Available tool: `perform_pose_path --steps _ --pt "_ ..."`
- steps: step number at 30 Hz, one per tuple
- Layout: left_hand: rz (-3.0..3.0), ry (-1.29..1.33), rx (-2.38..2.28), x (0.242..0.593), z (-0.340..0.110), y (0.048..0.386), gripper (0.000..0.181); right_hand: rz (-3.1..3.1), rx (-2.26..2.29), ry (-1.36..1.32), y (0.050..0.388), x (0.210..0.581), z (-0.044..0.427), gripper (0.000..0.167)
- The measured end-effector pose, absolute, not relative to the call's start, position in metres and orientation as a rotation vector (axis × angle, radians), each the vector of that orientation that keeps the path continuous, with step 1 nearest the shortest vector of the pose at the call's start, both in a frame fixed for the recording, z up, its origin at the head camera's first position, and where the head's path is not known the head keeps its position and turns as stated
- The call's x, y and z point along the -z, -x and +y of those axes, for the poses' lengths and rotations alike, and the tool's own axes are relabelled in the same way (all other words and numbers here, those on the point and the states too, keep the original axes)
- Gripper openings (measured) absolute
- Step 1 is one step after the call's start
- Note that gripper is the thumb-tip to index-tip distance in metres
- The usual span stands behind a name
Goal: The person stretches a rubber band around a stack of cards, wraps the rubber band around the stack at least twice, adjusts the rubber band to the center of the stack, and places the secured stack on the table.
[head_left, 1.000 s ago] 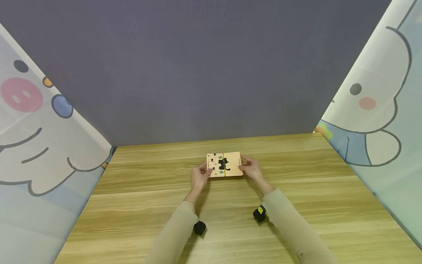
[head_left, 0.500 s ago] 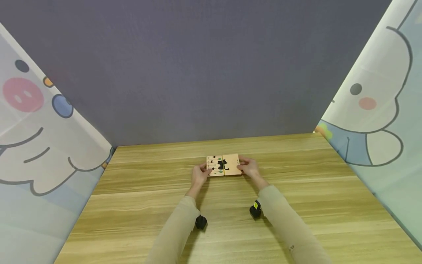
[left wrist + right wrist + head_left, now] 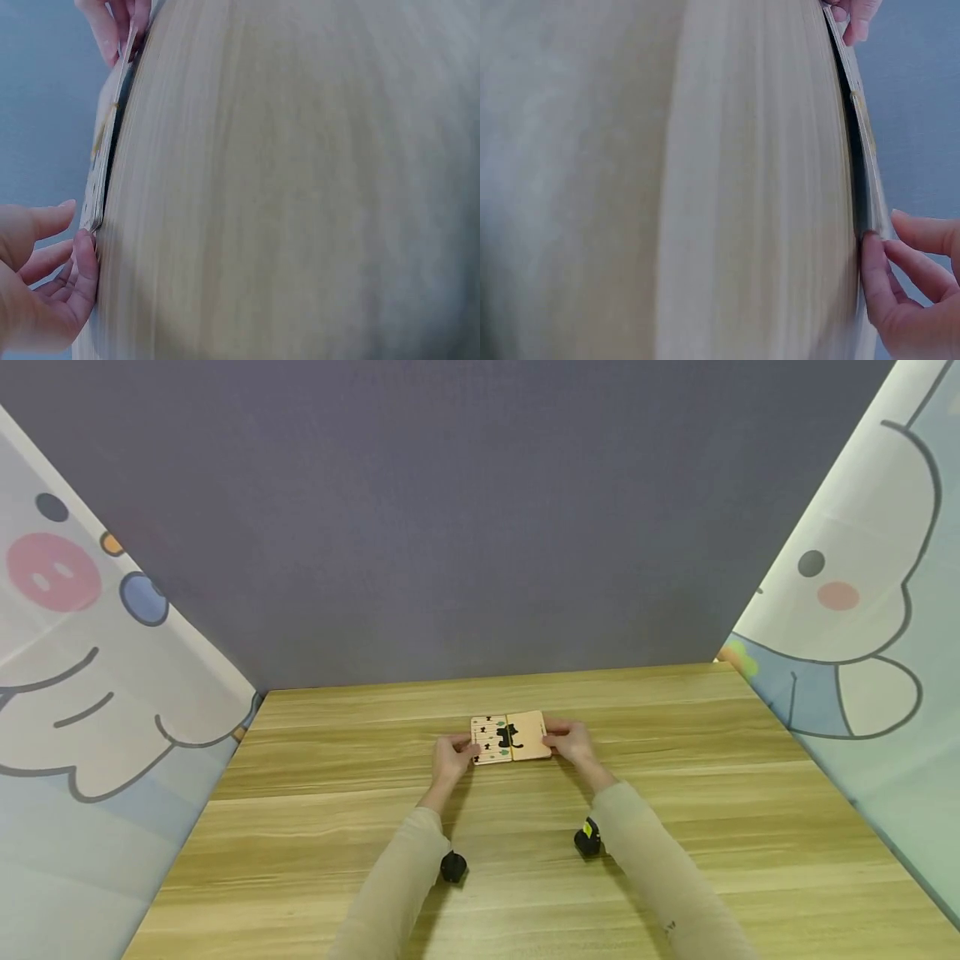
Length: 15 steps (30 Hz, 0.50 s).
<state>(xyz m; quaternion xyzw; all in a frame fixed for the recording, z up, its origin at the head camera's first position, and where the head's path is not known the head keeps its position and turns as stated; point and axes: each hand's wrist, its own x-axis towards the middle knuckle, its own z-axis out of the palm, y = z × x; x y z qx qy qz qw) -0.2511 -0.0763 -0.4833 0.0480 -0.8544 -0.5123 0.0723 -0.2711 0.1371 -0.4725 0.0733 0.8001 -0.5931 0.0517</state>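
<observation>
A thin, cat-print notebook (image 3: 529, 735) is held just above the wooden table, with a yellow band (image 3: 509, 728) across its middle. One half is striped with small cats; the other is plain beige, and a black cat lies across the join. My left hand (image 3: 450, 762) grips its left edge, thumb on top and fingers underneath. At the opposite edge, my right hand (image 3: 573, 747) pinches it the same way. Seen edge-on in the left wrist view, the notebook (image 3: 107, 161) shows layered sheets and a dark gap beneath.
The wooden table (image 3: 337, 827) spreads around both arms, with a dark grey panel (image 3: 480, 527) rising behind it. Cartoon-print curtains hang at the left (image 3: 82, 693) and right (image 3: 862, 560). A small black device sits at each wrist, left (image 3: 453, 867) and right (image 3: 588, 839).
Both hands keep their hold on the notebook. It has shifted only slightly, settling a little nearer to me, and the right forearm has moved a touch to the left overall.
</observation>
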Motion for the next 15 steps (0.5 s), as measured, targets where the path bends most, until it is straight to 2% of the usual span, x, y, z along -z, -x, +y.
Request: perform_pose_path --steps 7,15 --pt "-2.555 -0.023 1.456 0.478 -0.09 0.244 0.021 2.702 1.597 -0.03 0.265 0.471 0.151 0.028" --pt "-2.644 0.162 1.319 0.468 -0.111 0.238 0.032 2.962 1.28 0.352 0.258 0.464 0.175 0.043"
